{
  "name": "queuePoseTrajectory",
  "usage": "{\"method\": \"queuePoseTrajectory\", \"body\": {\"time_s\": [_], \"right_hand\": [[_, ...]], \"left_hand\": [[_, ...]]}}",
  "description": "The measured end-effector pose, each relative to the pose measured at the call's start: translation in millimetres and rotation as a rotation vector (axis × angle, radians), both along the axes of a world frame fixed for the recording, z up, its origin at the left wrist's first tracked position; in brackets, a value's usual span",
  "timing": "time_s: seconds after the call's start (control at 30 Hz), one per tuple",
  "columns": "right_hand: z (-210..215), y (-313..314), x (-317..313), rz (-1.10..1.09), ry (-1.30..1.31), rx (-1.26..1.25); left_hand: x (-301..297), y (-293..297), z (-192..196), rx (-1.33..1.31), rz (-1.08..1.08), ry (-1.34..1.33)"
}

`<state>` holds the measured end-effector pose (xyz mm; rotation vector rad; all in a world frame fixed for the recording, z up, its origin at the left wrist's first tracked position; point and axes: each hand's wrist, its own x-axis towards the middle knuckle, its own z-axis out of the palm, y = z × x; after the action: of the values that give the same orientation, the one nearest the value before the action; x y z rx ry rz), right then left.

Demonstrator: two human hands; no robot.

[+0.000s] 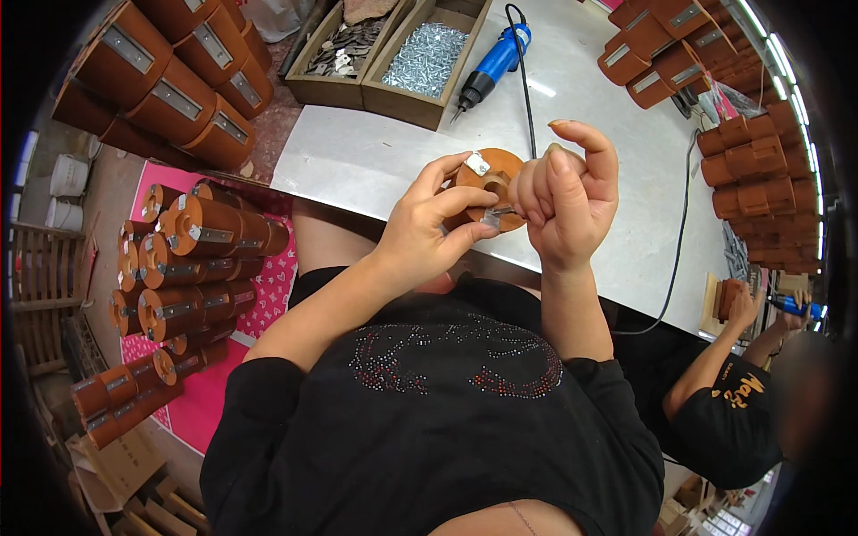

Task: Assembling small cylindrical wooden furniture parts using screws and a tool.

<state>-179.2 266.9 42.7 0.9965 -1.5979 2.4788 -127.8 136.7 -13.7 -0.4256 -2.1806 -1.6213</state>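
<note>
My left hand (418, 225) grips a reddish-brown cylinder (508, 164) with a round hole in its end, near the front edge of the white table. On that end face sits a small whitish metal plate (477, 163), and another shiny metal piece (492, 217) lies under my left thumb. Close against the cylinder's right side, my right hand (569, 210) has its lower fingers curled in and the index finger raised. A thin dark piece shows by those curled fingertips, too small to name. Beyond my hands lies a blue electric screwdriver (497, 66), untouched.
Wooden boxes hold screws (427, 59) and flat metal plates (346, 47). Brown cylinders are stacked at far left (170, 89), on pink cloth at left (192, 268), and at right (751, 165). A black cable (686, 214) crosses the table. A co-worker (728, 402) sits at right, with another blue screwdriver.
</note>
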Motion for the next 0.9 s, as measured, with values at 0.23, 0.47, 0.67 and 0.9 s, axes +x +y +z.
{"method": "queuePoseTrajectory", "body": {"time_s": [0.23,0.47,0.67,0.9], "right_hand": [[7,-10,-17,0.365,-0.018,0.1],[10,16,-15,0.175,0.031,0.429],[5,-23,17,-0.233,0.094,0.569],[-7,-20,11,-0.015,0.146,0.13]], "left_hand": [[1,-6,1,0.044,0.037,-0.017],[-7,6,-8,0.086,-0.086,0.081],[4,5,-20,0.155,0.08,0.094],[-1,5,-21,0.108,0.104,0.16]]}}
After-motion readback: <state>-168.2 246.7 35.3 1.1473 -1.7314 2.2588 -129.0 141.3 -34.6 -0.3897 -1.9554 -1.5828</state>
